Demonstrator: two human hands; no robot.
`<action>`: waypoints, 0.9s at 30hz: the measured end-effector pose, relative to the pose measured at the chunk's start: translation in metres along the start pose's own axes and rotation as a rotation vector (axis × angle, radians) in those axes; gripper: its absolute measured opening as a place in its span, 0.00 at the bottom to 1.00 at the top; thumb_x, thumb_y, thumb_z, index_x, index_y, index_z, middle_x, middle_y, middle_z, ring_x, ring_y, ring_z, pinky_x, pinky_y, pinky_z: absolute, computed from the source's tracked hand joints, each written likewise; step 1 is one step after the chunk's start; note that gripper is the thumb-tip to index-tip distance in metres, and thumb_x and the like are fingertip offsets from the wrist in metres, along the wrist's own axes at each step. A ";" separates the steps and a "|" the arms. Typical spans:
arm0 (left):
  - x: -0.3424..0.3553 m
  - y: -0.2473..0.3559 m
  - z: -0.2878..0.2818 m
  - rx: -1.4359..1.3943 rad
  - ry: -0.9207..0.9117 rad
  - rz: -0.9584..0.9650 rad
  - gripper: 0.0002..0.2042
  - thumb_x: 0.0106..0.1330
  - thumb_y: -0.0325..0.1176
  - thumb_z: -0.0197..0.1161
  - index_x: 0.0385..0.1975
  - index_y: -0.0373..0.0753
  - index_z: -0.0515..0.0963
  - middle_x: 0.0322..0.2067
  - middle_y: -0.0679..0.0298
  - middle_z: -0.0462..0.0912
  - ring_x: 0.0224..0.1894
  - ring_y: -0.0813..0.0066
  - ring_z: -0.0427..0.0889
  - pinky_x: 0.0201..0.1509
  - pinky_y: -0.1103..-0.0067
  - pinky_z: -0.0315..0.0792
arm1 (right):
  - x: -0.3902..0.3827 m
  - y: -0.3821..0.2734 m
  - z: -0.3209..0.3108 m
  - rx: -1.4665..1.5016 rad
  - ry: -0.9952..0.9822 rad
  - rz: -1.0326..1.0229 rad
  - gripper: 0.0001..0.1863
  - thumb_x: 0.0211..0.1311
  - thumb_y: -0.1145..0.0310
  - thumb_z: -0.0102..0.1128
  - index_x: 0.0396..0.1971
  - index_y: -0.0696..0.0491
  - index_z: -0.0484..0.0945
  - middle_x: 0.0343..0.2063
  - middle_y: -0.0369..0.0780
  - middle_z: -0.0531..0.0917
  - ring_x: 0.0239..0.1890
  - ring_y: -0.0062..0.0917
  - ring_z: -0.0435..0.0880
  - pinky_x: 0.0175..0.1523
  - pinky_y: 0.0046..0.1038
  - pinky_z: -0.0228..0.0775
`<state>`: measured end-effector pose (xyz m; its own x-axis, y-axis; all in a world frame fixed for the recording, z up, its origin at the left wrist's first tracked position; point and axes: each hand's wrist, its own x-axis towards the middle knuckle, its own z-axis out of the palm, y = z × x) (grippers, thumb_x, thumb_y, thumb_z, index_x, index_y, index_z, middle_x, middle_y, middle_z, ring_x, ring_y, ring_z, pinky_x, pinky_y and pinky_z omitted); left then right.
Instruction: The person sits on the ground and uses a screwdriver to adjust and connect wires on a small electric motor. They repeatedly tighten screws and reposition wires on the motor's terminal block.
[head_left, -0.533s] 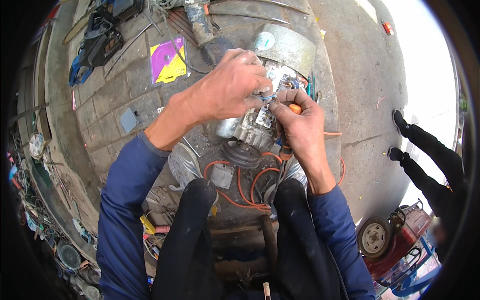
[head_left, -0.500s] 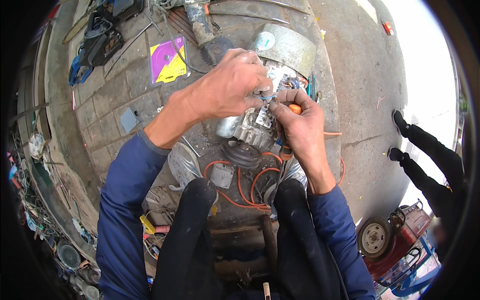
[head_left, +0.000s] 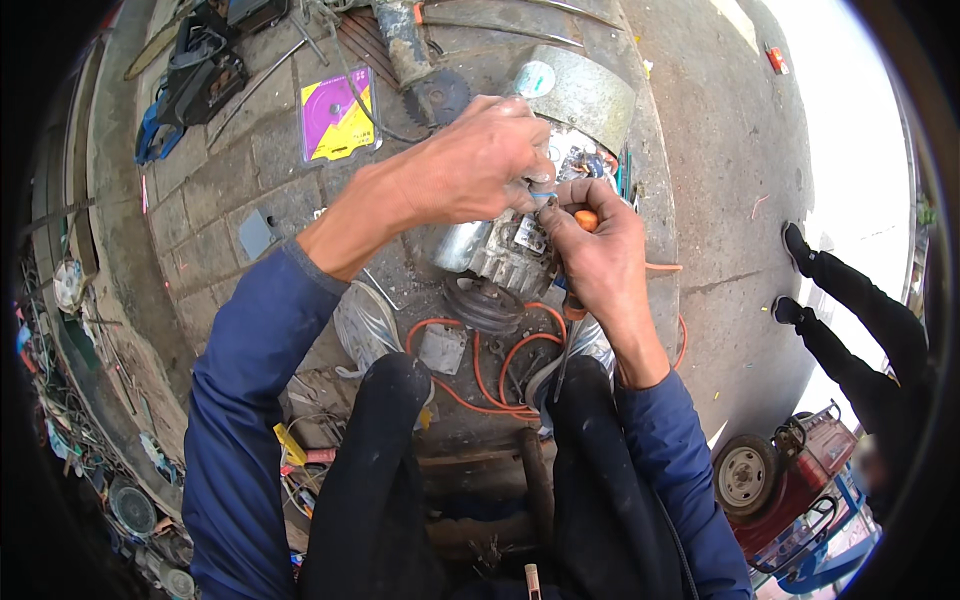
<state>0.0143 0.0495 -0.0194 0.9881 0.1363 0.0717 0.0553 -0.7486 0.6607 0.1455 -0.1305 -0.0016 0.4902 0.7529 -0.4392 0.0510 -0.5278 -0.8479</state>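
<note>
1. Head view: both hands are staying at the motor between the knees; left hand is pinching a thin wire.
2. Right hand, closed round an orange-handled screwdriver, has barely shifted, so the work continues.

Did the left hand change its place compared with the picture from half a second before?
No. The left hand sits over the grey electric motor, just right of the purple and yellow square packet, as before.

Paved ground bears motor, orange cable.
</note>
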 end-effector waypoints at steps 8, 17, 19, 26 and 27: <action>0.007 0.009 0.001 0.087 -0.060 -0.068 0.17 0.59 0.37 0.80 0.45 0.36 0.90 0.44 0.56 0.77 0.58 0.52 0.75 0.67 0.57 0.67 | 0.000 -0.002 -0.001 -0.096 0.004 -0.021 0.08 0.70 0.72 0.71 0.43 0.59 0.83 0.27 0.31 0.81 0.27 0.11 0.75 0.31 0.20 0.68; 0.012 0.016 0.002 0.115 -0.108 -0.141 0.19 0.61 0.38 0.80 0.49 0.35 0.90 0.48 0.50 0.77 0.64 0.47 0.74 0.72 0.55 0.66 | 0.000 0.000 -0.003 -0.100 0.025 -0.007 0.12 0.66 0.71 0.66 0.44 0.62 0.85 0.26 0.40 0.86 0.28 0.19 0.80 0.37 0.29 0.76; 0.013 0.016 0.003 0.110 -0.115 -0.139 0.19 0.61 0.38 0.80 0.49 0.35 0.90 0.48 0.50 0.78 0.65 0.46 0.74 0.72 0.55 0.65 | 0.000 -0.001 -0.005 -0.123 0.025 -0.017 0.13 0.65 0.71 0.66 0.46 0.62 0.84 0.27 0.41 0.86 0.29 0.20 0.81 0.38 0.29 0.77; 0.019 0.013 -0.003 0.085 -0.182 -0.156 0.19 0.61 0.37 0.80 0.49 0.35 0.90 0.48 0.50 0.78 0.65 0.46 0.74 0.72 0.54 0.66 | 0.001 0.003 -0.004 -0.123 0.000 -0.045 0.14 0.66 0.73 0.66 0.49 0.62 0.83 0.32 0.39 0.85 0.32 0.21 0.81 0.40 0.28 0.76; 0.019 0.013 -0.003 0.079 -0.195 -0.159 0.19 0.61 0.37 0.80 0.49 0.35 0.90 0.48 0.50 0.78 0.65 0.46 0.74 0.72 0.54 0.66 | 0.001 0.003 -0.003 -0.122 -0.007 -0.049 0.14 0.67 0.75 0.66 0.49 0.63 0.82 0.32 0.35 0.83 0.32 0.17 0.79 0.38 0.25 0.74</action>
<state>0.0333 0.0449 -0.0072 0.9745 0.1345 -0.1794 0.2160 -0.7774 0.5908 0.1490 -0.1327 -0.0030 0.4785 0.7813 -0.4007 0.1802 -0.5340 -0.8261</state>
